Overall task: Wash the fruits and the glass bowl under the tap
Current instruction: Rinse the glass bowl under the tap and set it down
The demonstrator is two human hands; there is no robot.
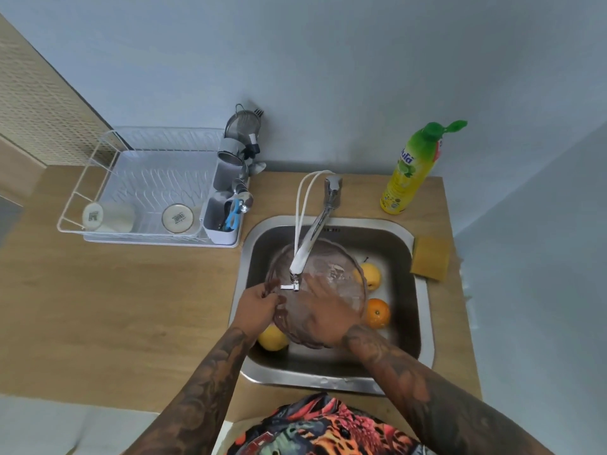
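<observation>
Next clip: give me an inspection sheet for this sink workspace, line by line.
Surface: wooden counter with a steel sink set in it.
Job's things: glass bowl under the tap; yellow fruit, orange and another yellow fruit in the sink.
Clutter: dish rack holding two cups, cutlery holder, sponge, detergent bottle.
Hands: left hand grips the bowl's rim; right hand lies flat inside the bowl, fingers straight.
Cables: white hose looped at the tap.
Surroundings: pale blue wall.
</observation>
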